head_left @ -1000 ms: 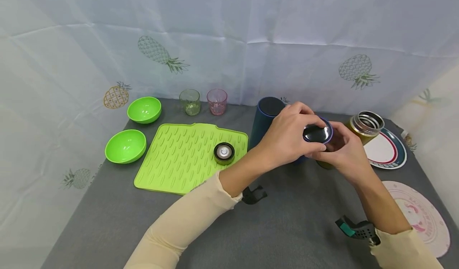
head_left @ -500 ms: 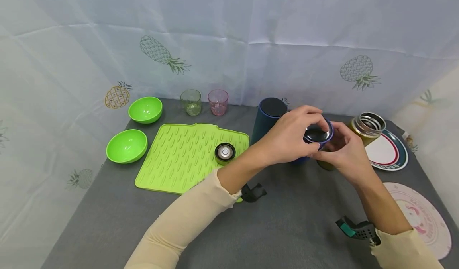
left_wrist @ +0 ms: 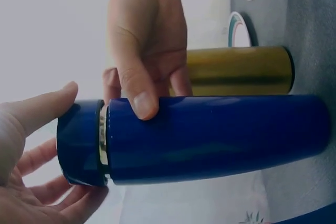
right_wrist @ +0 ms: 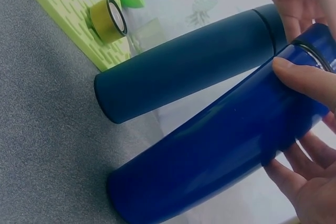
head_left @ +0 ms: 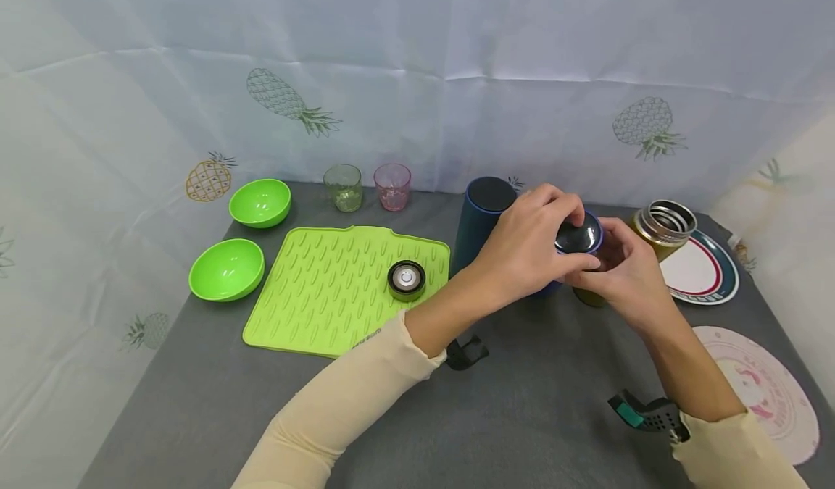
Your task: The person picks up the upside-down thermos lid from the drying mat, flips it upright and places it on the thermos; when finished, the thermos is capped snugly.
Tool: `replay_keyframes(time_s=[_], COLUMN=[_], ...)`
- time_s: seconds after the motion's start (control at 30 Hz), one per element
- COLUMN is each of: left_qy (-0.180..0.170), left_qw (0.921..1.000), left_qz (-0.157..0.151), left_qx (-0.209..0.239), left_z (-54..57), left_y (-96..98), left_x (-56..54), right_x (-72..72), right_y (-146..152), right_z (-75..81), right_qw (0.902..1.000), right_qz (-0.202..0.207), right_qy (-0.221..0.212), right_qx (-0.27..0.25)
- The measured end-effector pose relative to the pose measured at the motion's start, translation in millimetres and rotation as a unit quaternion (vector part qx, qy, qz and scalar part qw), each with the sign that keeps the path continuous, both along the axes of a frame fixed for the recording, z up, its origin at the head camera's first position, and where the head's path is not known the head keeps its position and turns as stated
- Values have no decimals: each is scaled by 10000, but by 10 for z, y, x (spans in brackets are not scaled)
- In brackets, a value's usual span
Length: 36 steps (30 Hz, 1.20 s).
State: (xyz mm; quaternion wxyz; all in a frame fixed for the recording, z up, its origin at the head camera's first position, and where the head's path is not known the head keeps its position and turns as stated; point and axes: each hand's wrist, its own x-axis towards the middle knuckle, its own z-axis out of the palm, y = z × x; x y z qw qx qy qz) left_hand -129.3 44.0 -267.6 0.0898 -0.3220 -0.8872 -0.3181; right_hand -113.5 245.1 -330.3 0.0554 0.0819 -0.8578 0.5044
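Note:
A glossy blue thermos (left_wrist: 220, 137) stands upright on the table, its dark-topped lid (head_left: 579, 235) level with both hands. My left hand (head_left: 531, 239) grips that lid from the side, thumb on one edge and fingers round the other. Below the lid, my right hand (head_left: 626, 275) holds the upper body, thumb in front and fingers behind. A thin silver band (left_wrist: 103, 135) shows between lid and body in the left wrist view. Close by on the left is a dark teal thermos (head_left: 483, 217) with its lid on. To the right, a gold thermos (head_left: 664, 227) stands with its steel mouth uncovered.
A gold lid (head_left: 406, 280) lies on the green drying mat (head_left: 326, 286). Two green bowls (head_left: 227, 272) sit left of the mat, and a green glass (head_left: 343, 187) and a pink glass (head_left: 393, 186) behind it. A rimmed plate (head_left: 720, 272) and a pink plate (head_left: 766, 395) lie at right.
My left fingers have shifted round the lid's rim, away from the right hand and back. The right hand keeps its hold on the body. The head view has shifted slightly.

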Motion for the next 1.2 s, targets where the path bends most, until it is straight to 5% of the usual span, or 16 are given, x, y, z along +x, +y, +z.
replay_keyframes(time_s=[0.2, 0.47, 0.63, 0.8, 0.9, 1.03, 1.2], left_qy=[-398, -1264, -1227, -666, -360, -310, -767], left_qw=[9971, 9787, 9858, 9971, 9989, 9985, 9907], left_qz=[-522, -1537, -1064, -142, 125, -79, -851], left_qx=[381, 507, 434, 344, 282, 440, 740], left_z=[6, 21, -8, -72, -98, -109, -102], left_y=[-21, -103, -52, 36, 65, 56, -23], left_x=[-59, -81, -34, 32, 46, 23, -48], right_x=[-9, -5, -9, 4, 10, 7, 7], right_y=[3, 10, -9, -14, -16, -26, -30], right_z=[-4, -2, -5, -5, -5, 0, 3], right_qw=[9991, 9994, 9989, 9998, 9998, 9998, 9978], right_qz=[56, 120, -5, -94, -103, -91, 68], right_qy=[-57, 14, -67, 89, 141, 103, 23], right_qx=[-428, -328, -460, -123, 57, -110, -665])
